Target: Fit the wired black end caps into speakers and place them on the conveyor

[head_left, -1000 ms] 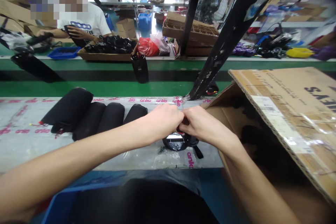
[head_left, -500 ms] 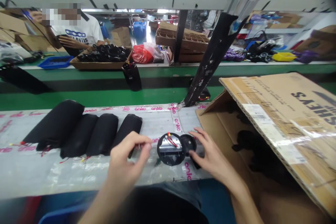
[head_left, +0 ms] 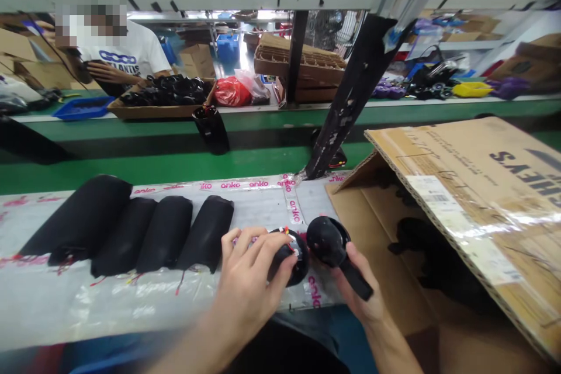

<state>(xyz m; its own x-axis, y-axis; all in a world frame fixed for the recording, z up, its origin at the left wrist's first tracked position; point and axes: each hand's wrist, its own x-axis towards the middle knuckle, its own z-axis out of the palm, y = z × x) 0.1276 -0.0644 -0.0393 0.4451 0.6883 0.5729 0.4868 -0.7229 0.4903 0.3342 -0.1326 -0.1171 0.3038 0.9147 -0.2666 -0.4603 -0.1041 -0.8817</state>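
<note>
While our left hand (head_left: 249, 283) clamps the round housing (head_left: 295, 262), lower centre, our right hand (head_left: 366, 304) grips the cap (head_left: 326, 239) just rightward.

Left hand (head_left: 249, 283) covers most of the round black part (head_left: 300, 263). Right hand (head_left: 367, 308) partly hidden behind the black handled piece (head_left: 328, 239). Cardboard box (head_left: 473, 187) cut by right edge; dark contents indistinct.

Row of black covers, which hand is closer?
Left. The left hand, on the round part, is just right of the last cover; the right hand, farther right, holds a black cap.
</note>
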